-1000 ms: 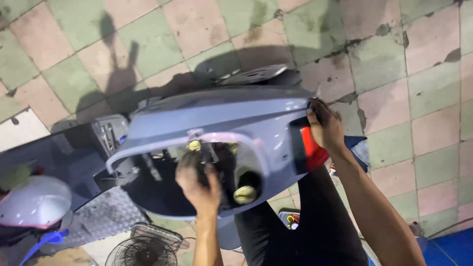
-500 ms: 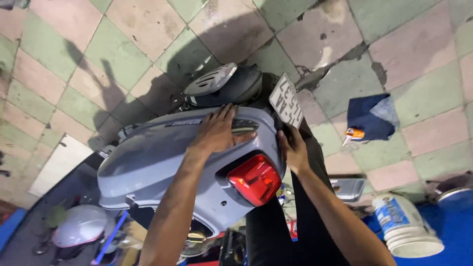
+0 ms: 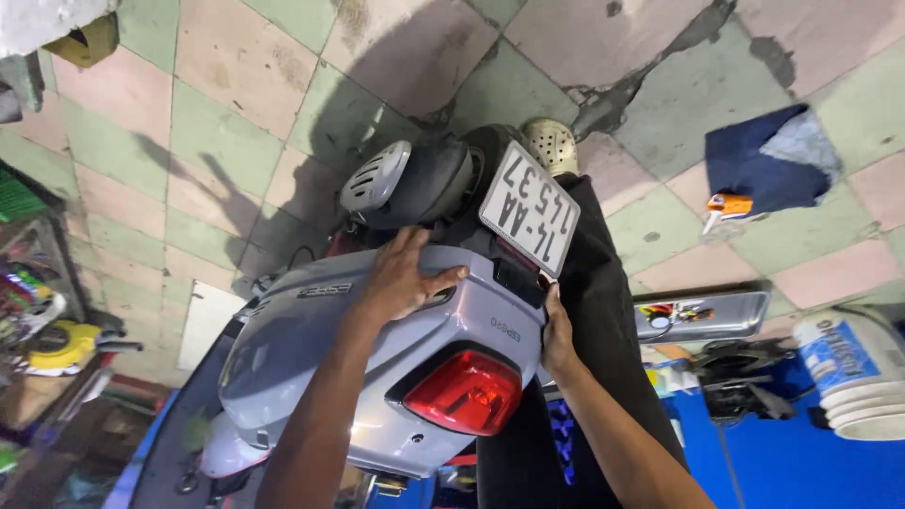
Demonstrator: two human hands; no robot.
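Pressing flat on the grey scooter tail panel, the left hand lies open with fingers spread across the panel's upper end, palm down, gripping nothing. The right hand sits against the panel's far edge, just beside the left hand and below the white number plate; its fingers curl round behind the edge, so how far it is closed, and whether it truly clasps the panel, cannot be made out. The panel itself runs from beneath both hands back toward the person's body, with the red tail light set in it just under the right wrist. Its lower end is cut off by the picture's bottom edge, and the left forearm covers part of its middle.

Beyond the fingertips of the left hand, the dark rear wheel and mudguard show, with a pale slotted cover beside them. The person's black trouser leg runs along the outer side of the right hand, ending in a perforated pale shoe past the plate.

Further out past the right hand lie a metal tray, a white bucket partly cut off, and a blue cloth on the tiled floor. Beyond the left forearm, cluttered shelves are too blurred to identify.
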